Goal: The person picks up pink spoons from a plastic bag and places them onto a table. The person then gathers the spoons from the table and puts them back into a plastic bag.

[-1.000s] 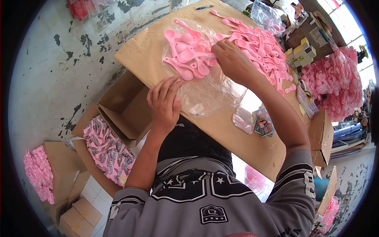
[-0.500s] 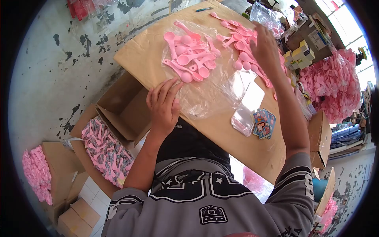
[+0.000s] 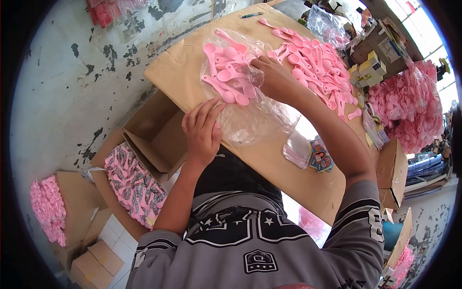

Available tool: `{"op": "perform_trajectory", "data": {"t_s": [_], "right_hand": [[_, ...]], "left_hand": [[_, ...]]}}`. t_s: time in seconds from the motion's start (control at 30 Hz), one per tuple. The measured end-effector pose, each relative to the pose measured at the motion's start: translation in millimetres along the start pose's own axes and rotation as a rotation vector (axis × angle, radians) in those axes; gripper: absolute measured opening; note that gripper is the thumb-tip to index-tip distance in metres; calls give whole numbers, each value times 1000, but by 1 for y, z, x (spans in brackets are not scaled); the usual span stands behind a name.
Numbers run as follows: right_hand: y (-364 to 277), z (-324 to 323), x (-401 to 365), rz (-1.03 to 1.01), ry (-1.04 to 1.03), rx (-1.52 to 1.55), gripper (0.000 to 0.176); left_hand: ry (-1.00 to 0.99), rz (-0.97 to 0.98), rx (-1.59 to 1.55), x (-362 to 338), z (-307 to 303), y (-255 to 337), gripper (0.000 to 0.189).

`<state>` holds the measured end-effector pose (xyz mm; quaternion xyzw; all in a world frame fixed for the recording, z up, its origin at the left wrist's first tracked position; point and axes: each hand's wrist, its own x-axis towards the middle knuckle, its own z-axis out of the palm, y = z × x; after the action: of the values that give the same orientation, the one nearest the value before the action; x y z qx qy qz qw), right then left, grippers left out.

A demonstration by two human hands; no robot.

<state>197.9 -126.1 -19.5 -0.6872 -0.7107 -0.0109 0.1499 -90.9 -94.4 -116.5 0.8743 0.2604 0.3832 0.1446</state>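
Pink measuring spoons [image 3: 224, 76], several of them, lie in a loose group on a clear plastic bag [image 3: 240, 126] at the table's left side. My left hand [image 3: 203, 127] rests at the table's near edge with its fingers stretched out, the tips touching the bag below the spoons. At the bag's right side, my right hand [image 3: 274, 79] has its fingers curled together against crumpled clear plastic. Its fingertips are partly hidden, as are the spoons under them. Right behind that hand spreads a larger pile of pink spoons [image 3: 320, 65].
On the brown table [image 3: 308, 188] lie a clear flat case [image 3: 297, 149], printed cards [image 3: 321, 155] and a pen [image 3: 252, 15]. An open carton [image 3: 168, 139] stands at the left, beside a box of packed spoons [image 3: 132, 180]. Bagged pink spoons [image 3: 406, 106] hang at the right.
My right hand has moved left and nearer, from above the large spoon pile to the bag's right side. Plastic there now bunches by its fingers. My left hand stays at the bag.
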Motion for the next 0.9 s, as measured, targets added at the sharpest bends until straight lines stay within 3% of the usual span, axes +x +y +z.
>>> {"op": "perform_trajectory", "data": {"t_s": [0.13, 0.23, 0.37, 0.4, 0.47, 0.67, 0.9], "right_hand": [[-1, -19, -4, 75, -8, -17, 41], [12, -27, -5, -118, -15, -94, 39], [34, -56, -3, -159, 261, -76, 33], [33, -68, -4, -102, 389, -107, 27], [50, -83, -6, -15, 443, -43, 24], [100, -97, -26, 295, 330, -228, 21], [133, -74, -40, 388, 213, -95, 26]], "left_hand": [[8, 1, -13, 1, 3, -1, 48], [4, 4, -12, 1, 2, 0, 48], [7, 10, -11, 2, 2, -1, 48], [11, 11, -8, 2, 2, -1, 48], [15, 7, -6, 1, 2, -1, 48], [13, 10, -8, 2, 3, -1, 48], [1, 8, 1, 2, 2, -1, 49]]}}
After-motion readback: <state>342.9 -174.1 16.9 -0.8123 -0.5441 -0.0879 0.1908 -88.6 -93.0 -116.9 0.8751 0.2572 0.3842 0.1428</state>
